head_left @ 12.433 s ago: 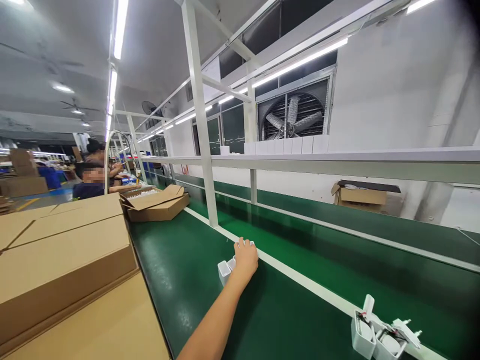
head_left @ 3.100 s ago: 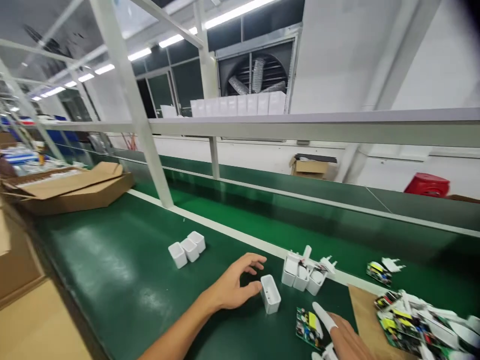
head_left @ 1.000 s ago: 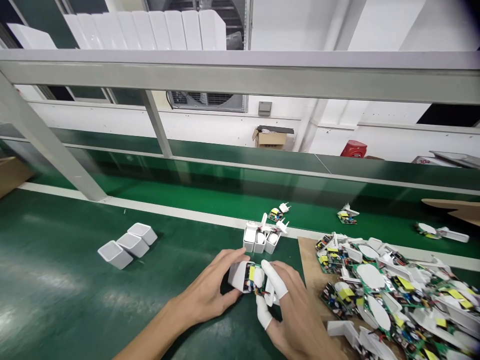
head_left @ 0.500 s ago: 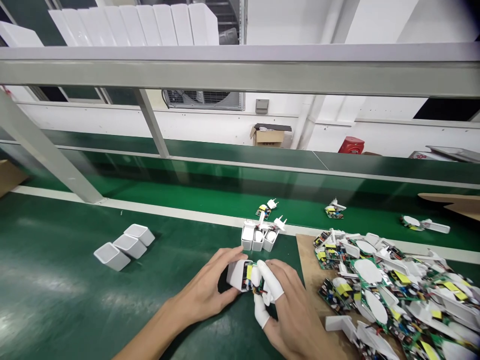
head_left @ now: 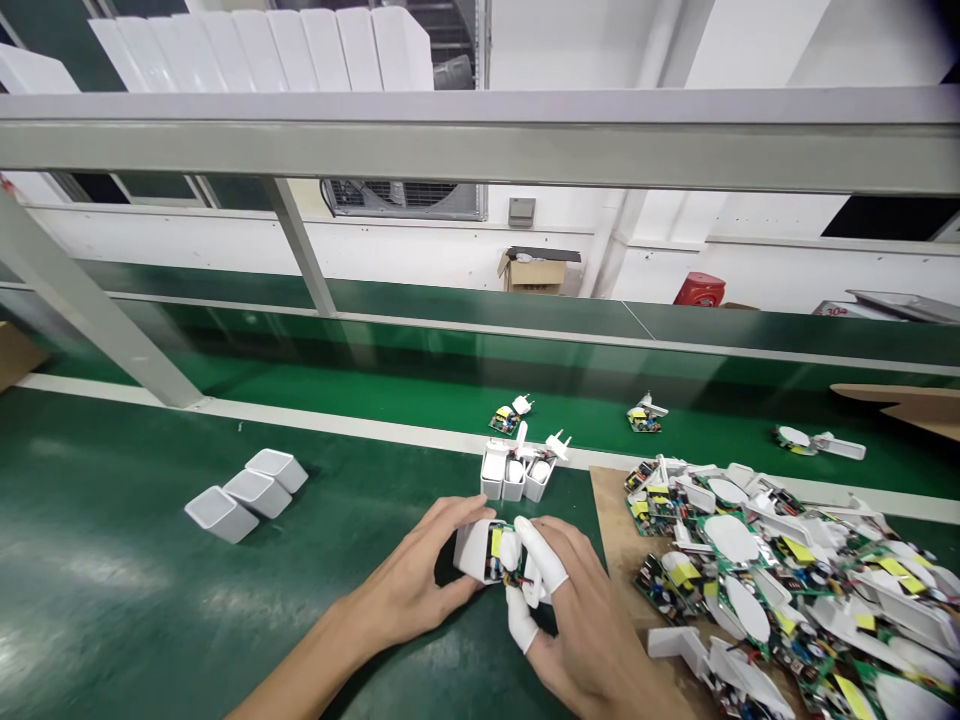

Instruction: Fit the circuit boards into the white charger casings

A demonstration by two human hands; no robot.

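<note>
My left hand (head_left: 424,575) grips a white plastic charger housing (head_left: 472,550) lying on its side, its mouth turned to the right. Thumb and forefinger of my right hand (head_left: 574,610), both in white finger cots, pinch a circuit board assembly (head_left: 511,552) with a yellow-taped part and a white pad. The board sits partly inside the housing's mouth. Just beyond my hands stand three white housings (head_left: 514,485) with boards and white plug pieces sticking out of their tops. Three more white housings (head_left: 259,493), open side up, stand in a row to the left.
A heap of circuit boards with white plug parts (head_left: 772,580) covers a cardboard sheet (head_left: 611,530) on the right. Behind a pale strip, a green conveyor belt (head_left: 397,400) carries separate board assemblies (head_left: 646,413). A metal shelf frame (head_left: 480,150) crosses overhead.
The board assemblies on the green belt have shifted left. Both hands keep almost the same place and grip, with the board still partly in the housing.
</note>
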